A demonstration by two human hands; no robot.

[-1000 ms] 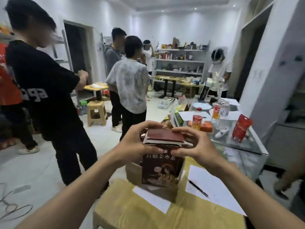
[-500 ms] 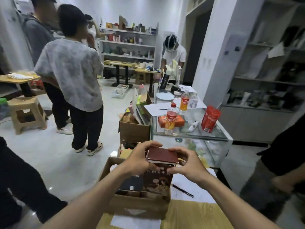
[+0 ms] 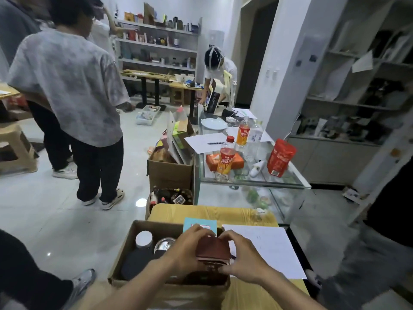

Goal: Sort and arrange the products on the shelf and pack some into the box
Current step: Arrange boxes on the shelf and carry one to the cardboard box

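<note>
Both hands gripped the red carton (image 3: 212, 250), left hand (image 3: 186, 249) and right hand (image 3: 244, 258) pinching its top from either side, equally near. It stood upright, with the cardboard box (image 3: 121, 253) straight below the grip and jars (image 3: 144, 239) to the left. It had sunk deeper than half a second earlier.

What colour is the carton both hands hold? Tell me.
Dark reddish-brown carton, clearest in the head view.
</note>
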